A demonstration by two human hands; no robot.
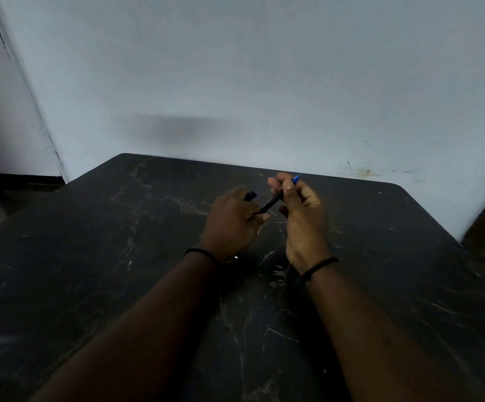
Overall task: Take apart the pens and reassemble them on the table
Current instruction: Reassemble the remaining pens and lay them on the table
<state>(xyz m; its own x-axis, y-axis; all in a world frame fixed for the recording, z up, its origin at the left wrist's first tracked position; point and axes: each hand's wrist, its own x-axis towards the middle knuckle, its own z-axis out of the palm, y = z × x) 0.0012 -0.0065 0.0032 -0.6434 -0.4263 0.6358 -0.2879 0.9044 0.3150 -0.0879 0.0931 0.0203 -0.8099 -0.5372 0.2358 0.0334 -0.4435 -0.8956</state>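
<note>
While both hands hovered above the dark table (96, 256), I saw the right hand (300, 216) pinching the black pen (270, 203) (blue tip uppermost), the left hand (231, 224) curled round its lower end and a black cap (250, 195)

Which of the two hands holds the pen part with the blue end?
The right hand: the blue end sticks out above it. The left hand holds only a black piece.

Pale wall (264, 68) with dark smudge (183, 129), doorway edge (18, 68) at left
</note>
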